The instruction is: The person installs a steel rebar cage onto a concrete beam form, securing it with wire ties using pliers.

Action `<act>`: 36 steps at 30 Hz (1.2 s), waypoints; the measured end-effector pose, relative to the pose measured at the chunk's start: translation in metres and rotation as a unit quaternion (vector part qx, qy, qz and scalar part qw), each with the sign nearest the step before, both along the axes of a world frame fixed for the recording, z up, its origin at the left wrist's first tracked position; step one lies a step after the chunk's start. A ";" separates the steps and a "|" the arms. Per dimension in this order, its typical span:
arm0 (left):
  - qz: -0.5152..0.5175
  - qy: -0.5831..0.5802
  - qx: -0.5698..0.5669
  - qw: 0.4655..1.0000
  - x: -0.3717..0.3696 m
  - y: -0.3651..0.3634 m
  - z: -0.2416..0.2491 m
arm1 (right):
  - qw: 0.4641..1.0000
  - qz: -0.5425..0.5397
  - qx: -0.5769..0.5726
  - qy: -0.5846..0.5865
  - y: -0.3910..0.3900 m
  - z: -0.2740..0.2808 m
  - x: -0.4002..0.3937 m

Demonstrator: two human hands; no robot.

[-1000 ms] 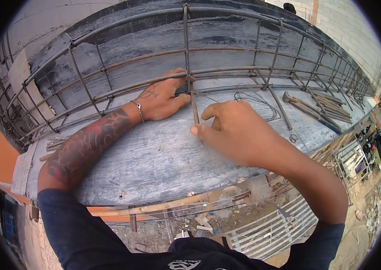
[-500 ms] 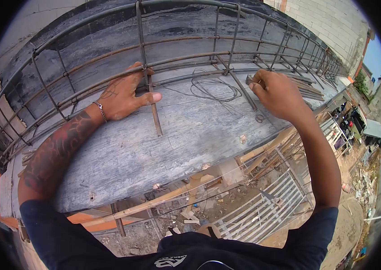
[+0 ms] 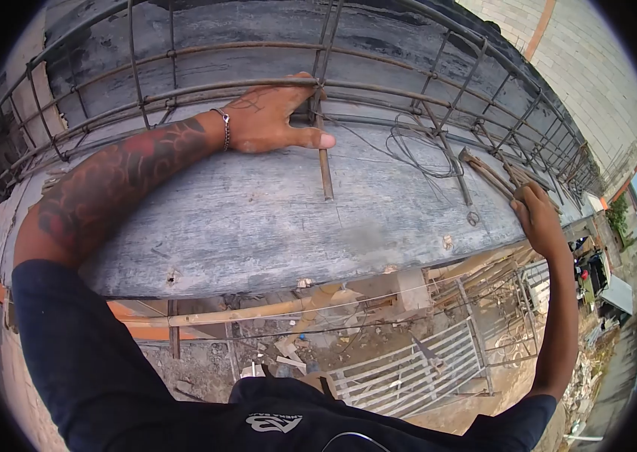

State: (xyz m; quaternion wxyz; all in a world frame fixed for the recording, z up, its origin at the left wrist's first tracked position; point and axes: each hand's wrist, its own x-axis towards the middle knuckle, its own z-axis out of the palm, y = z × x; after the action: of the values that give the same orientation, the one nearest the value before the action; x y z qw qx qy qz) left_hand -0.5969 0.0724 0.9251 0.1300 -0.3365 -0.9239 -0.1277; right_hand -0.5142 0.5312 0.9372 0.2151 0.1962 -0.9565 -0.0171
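Note:
My left hand [image 3: 277,119] is wrapped around the crossing of the rebar cage, its fingers behind the long bar and its thumb against a short rebar piece [image 3: 326,175] whose end lies over the board. My right hand [image 3: 538,220] is closed on the handle ends of rusty pincers [image 3: 490,175]; their head points up and left. Between the hands a loose coil of tie wire [image 3: 412,151] lies by the cage, with a strand running toward my left hand. Another short bar end [image 3: 460,181] sticks out beside the coil.
The rebar cage [image 3: 236,84] runs along the grey board [image 3: 258,226] against a dark panel. Beyond the board's front edge the ground drops well below, with a bamboo pole [image 3: 220,320], a white slatted frame [image 3: 416,365] and rubble. A block wall [image 3: 582,83] stands at right.
The view has shifted, and the cage now sits further right. My right hand has moved right and toward me, with the pincers now in plain sight. My left hand keeps its hold on the rebar.

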 end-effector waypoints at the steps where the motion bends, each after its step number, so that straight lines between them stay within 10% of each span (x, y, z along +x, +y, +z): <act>1: 0.000 -0.009 0.001 1.000 0.000 0.001 0.001 | 1.000 0.010 -0.011 0.001 -0.001 0.001 0.001; 9: -0.019 0.008 0.027 0.999 0.000 0.001 0.000 | 0.998 -0.025 -0.047 -0.012 0.004 0.009 -0.002; 11: -0.011 0.006 0.028 1.000 0.000 0.001 -0.001 | 0.891 -0.077 -0.421 -0.151 -0.006 0.020 0.009; 18: 0.004 0.019 0.023 1.000 0.000 0.001 -0.003 | 0.886 0.015 -0.459 -0.067 -0.067 0.065 0.045; 25: -0.004 -0.021 0.005 1.000 0.002 0.001 0.003 | 0.979 0.023 -0.170 -0.107 -0.147 0.095 0.040; 36: -0.001 -0.054 -0.016 0.998 0.005 0.001 0.009 | 0.986 0.058 0.142 0.069 -0.190 0.067 0.004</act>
State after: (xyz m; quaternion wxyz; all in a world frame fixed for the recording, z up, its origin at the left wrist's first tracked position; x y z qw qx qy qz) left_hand -0.5922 0.0731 0.9339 0.0743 -0.3326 -0.9310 -0.1308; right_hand -0.5104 0.3416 1.0046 0.2515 0.2781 -0.9141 -0.1540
